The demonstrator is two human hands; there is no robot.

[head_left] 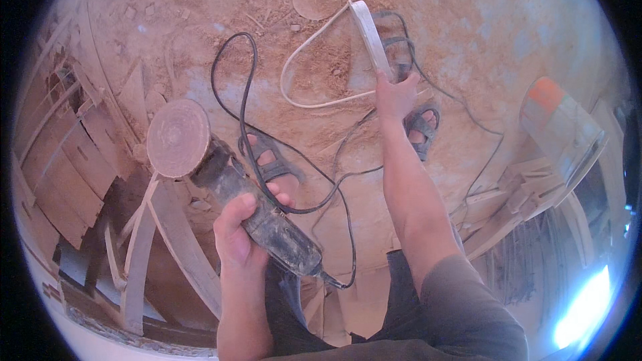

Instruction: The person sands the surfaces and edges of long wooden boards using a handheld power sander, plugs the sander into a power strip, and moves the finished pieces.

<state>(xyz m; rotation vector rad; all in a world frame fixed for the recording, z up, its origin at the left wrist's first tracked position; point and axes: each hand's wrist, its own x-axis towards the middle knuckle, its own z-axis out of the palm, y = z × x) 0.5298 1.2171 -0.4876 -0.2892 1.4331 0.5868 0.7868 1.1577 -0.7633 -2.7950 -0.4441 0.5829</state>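
Holds the angle grinder (271,227) in the left hand (234,237), wrapped around the body with thumb and fingertips on opposite sides. Carries it tilted above the dusty floor (495,40), with the round disc (178,138) toward the far left and the tail toward the wearer. Grips the near end of the white power strip (368,30) with the right hand (398,97), curled nearly closed; cannot tell exact finger placement. Shows a black cord (249,87) looping from the grinder's tail, and a white cable (291,80) at the strip's far end.
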